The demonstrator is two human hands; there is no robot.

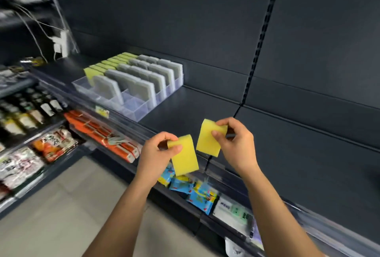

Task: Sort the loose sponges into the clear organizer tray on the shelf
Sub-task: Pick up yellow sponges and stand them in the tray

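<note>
Holding one yellow sponge in each hand, we stand before the dark shelf (pixel 287 154), both sponges lifted clear of its surface near the front edge. Our left hand (pixel 156 152) pinches the left sponge (pixel 185 158) at its upper end, thumb on the near face and fingers curled behind, so the sponge hangs down below the grip, slightly tilted. Our right hand (pixel 236 143) pinches the right sponge (pixel 207 139) at its upper right corner in the same way, thumb in front and fingers wrapped over the top edge. The two sponges hang just beside each other without touching, the right one a little higher and farther than the left.

Far to the left on the same shelf sits the clear organizer tray (pixel 135 110), well apart from our hands. Inside it, gray sponges (pixel 139 84) stand upright on edge in rows that run from near to far, and a row of yellow-green sponges (pixel 107 64) stands along its left side.

Below the shelf, orange packs (pixel 102 133) lie on the left, and blue packets (pixel 191 189) lie on a lower shelf under our left hand. Farther left, blurred bottles (pixel 26 112) and printed snack bags (pixel 53 143) fill other shelves, above the pale floor (pixel 72 205).
</note>
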